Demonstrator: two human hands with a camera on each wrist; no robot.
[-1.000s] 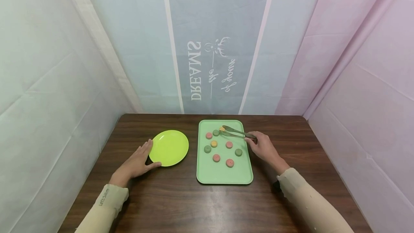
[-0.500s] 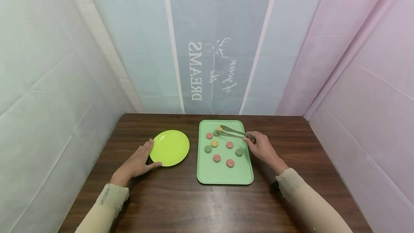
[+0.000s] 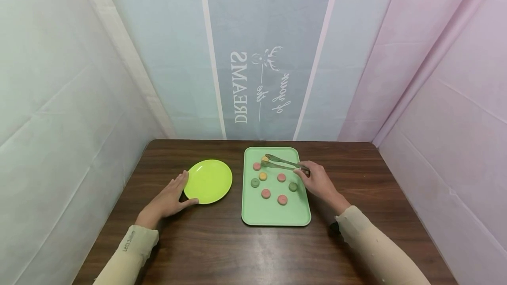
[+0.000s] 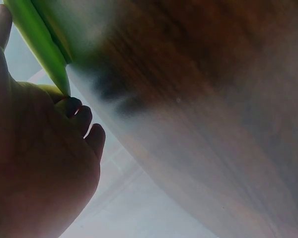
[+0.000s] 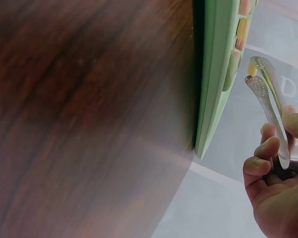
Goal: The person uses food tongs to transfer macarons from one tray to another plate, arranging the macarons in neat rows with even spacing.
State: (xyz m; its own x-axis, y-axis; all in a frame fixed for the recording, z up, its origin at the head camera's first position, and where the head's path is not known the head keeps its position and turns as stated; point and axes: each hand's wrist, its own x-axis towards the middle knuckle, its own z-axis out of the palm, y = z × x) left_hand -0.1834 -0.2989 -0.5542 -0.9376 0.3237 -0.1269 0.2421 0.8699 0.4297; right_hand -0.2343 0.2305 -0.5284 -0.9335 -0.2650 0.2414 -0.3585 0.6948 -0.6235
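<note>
metal tongs (image 3: 282,160) slid left, yellow macaron (image 3: 264,159) between tips, right hand (image 3: 318,181) gripping them, left hand (image 3: 168,195) spread against plate (image 3: 210,181), presumably steadying.

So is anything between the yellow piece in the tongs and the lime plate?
Yes: a pink piece and the tray's left rim lie between the yellow piece and the plate; past the rim, only tabletop shows. The left hand is at the plate's left edge.

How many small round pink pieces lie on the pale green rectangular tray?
4 on the tray: one pink piece toward the far left corner, another near the middle, two nearer the person, left one and right one. None looks hidden.
</note>
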